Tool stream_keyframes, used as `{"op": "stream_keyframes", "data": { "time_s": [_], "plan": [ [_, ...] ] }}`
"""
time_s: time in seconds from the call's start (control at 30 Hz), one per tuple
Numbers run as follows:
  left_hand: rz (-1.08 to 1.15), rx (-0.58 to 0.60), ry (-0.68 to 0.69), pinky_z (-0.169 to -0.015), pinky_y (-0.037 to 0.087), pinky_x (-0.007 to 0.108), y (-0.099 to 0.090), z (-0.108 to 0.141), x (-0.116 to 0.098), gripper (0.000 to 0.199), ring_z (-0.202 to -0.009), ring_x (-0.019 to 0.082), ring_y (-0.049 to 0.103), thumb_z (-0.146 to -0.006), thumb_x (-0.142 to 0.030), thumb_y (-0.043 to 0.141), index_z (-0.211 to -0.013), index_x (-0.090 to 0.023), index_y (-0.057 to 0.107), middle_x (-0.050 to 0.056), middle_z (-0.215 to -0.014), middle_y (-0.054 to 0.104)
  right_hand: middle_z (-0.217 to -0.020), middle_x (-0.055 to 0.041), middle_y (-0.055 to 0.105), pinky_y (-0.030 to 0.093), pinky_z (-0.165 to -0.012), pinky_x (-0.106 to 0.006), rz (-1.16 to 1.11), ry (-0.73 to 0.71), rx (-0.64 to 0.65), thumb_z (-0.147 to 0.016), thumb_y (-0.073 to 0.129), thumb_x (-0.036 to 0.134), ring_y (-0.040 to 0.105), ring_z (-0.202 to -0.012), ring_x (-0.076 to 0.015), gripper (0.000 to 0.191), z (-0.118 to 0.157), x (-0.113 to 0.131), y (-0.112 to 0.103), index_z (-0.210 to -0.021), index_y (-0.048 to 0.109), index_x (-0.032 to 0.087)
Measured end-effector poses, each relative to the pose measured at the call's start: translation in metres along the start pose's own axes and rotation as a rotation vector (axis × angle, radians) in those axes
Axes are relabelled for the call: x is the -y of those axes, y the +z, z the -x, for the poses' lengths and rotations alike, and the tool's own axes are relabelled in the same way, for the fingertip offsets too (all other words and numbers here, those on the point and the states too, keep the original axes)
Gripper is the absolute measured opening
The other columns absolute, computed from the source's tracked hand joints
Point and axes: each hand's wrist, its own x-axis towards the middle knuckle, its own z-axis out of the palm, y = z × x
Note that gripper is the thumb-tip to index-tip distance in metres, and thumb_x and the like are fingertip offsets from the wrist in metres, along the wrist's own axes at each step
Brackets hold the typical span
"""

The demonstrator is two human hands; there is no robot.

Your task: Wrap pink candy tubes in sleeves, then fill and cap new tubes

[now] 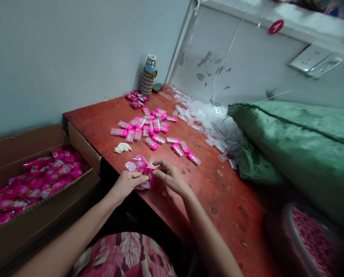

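Note:
Both hands are at a small pink printed packet (148, 176) near the table's front edge. My left hand (127, 185) pinches it on the left between thumb and fingers. At the packet's right edge, my right hand (173, 177) grips with thumb and fingertips, the index finger bent above. Just behind lies another pink packet (137, 163) with a clear part, flat on the table. Farther back are several small clear bottles (158, 139) with pink caps, filled with pink balls. A crumpled white scrap (122, 147) rests to their left.
Left of the red table (218, 188) stands an open cardboard box (82, 144) of pink packets (53, 173). Pink packs (137, 104) and a flask in a knitted cover (147, 81) are at the back. Clear empty containers (200, 115), a green sack (298, 142) and a tub (288, 219) are right.

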Motion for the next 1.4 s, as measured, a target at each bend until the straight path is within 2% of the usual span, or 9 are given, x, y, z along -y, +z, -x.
{"op": "stream_keyframes", "data": {
  "time_s": [0.17, 0.27, 0.4, 0.5, 0.6, 0.7, 0.83, 1.3, 1.4],
  "plan": [
    [0.099, -0.102, -0.041, -0.055, 0.049, 0.021, 0.005, 0.002, 0.007, 0.022, -0.052, 0.011, 0.058, -0.060, -0.030, 0.073, -0.059, -0.009, 0.067, 0.005, -0.056, 0.064, -0.096, -0.0085, 0.064, 0.042, -0.074, -0.031, 0.726, 0.178, -0.466, -0.086, 0.041, 0.032, 0.057, -0.087, -0.0204, 0.026, -0.006, -0.020, -0.067, -0.100, 0.058, 0.018],
    [0.204, -0.120, -0.067, -0.054, 0.051, 0.020, 0.008, 0.005, 0.009, 0.020, -0.053, 0.011, 0.059, -0.060, -0.027, 0.074, -0.061, -0.009, 0.067, 0.005, -0.058, 0.064, -0.111, -0.0131, 0.058, 0.041, -0.078, -0.034, 1.071, 0.400, -0.412, -0.084, 0.044, 0.032, 0.052, -0.104, -0.0263, 0.029, -0.006, -0.036, -0.102, -0.107, 0.056, 0.018],
    [0.383, -0.210, -0.092, -0.050, 0.051, 0.019, 0.010, 0.008, 0.004, 0.013, -0.052, 0.010, 0.059, -0.060, -0.018, 0.074, -0.059, -0.008, 0.065, 0.004, -0.058, 0.064, -0.102, -0.0182, 0.060, 0.043, -0.072, -0.035, 1.130, 0.497, -0.328, -0.083, 0.045, 0.032, 0.058, -0.095, -0.0281, 0.027, 0.000, -0.052, -0.114, -0.095, 0.059, 0.014],
    [0.532, -0.278, -0.075, -0.048, 0.051, 0.019, 0.009, 0.007, 0.000, 0.011, -0.051, 0.010, 0.059, -0.063, -0.014, 0.071, -0.060, -0.009, 0.063, 0.003, -0.057, 0.063, -0.091, -0.0144, 0.063, 0.044, -0.068, -0.032, 1.000, 0.419, -0.348, -0.086, 0.038, 0.035, 0.061, -0.084, -0.0243, 0.029, 0.010, -0.049, -0.091, -0.091, 0.058, 0.014],
    [0.685, -0.334, -0.056, -0.051, 0.053, 0.020, 0.009, 0.004, -0.001, 0.007, -0.053, 0.010, 0.060, -0.067, -0.013, 0.068, -0.066, -0.010, 0.062, 0.002, -0.060, 0.063, -0.066, -0.0047, 0.062, 0.046, -0.055, -0.028, 0.367, 0.251, -0.310, -0.086, 0.036, 0.045, 0.060, -0.058, -0.0177, 0.033, 0.027, -0.032, -0.041, -0.085, 0.053, 0.017],
    [0.812, -0.356, -0.039, -0.057, 0.055, 0.025, 0.011, 0.000, 0.001, 0.005, -0.059, 0.012, 0.062, -0.070, -0.013, 0.066, -0.072, -0.012, 0.061, 0.002, -0.066, 0.065, -0.065, -0.0018, 0.061, 0.044, -0.041, -0.024, -0.171, 0.240, -0.216, -0.082, 0.043, 0.051, 0.056, -0.045, -0.0138, 0.032, 0.045, -0.011, 0.017, -0.082, 0.048, 0.019],
    [0.896, -0.341, 0.016, -0.059, 0.055, 0.025, 0.017, -0.003, 0.003, 0.007, -0.061, 0.012, 0.063, -0.070, -0.012, 0.066, -0.073, -0.012, 0.060, 0.003, -0.068, 0.065, -0.064, 0.0015, 0.060, 0.042, -0.035, -0.020, -0.328, 0.230, -0.208, -0.081, 0.047, 0.049, 0.054, -0.041, -0.0104, 0.030, 0.054, 0.002, 0.067, -0.085, 0.047, 0.020],
    [0.762, -0.294, 0.035, -0.034, 0.032, 0.017, 0.028, 0.004, -0.001, 0.033, -0.033, 0.005, 0.042, -0.059, -0.034, 0.075, -0.061, -0.013, 0.050, -0.006, -0.043, 0.048, -0.056, 0.0059, 0.054, 0.043, -0.033, -0.018, -0.372, 0.232, -0.255, -0.080, 0.049, 0.048, 0.051, -0.036, -0.0079, 0.029, 0.041, -0.001, 0.091, -0.083, 0.046, 0.019],
    [0.696, -0.248, 0.073, -0.033, 0.032, 0.018, 0.027, 0.004, 0.000, 0.033, -0.036, 0.007, 0.046, -0.059, -0.035, 0.074, -0.064, -0.013, 0.051, -0.003, -0.048, 0.052, -0.059, 0.0047, 0.055, 0.044, -0.034, -0.018, -0.394, 0.220, -0.304, -0.081, 0.048, 0.048, 0.052, -0.037, -0.0083, 0.029, 0.039, -0.003, 0.090, -0.084, 0.046, 0.019]
  ]
}}
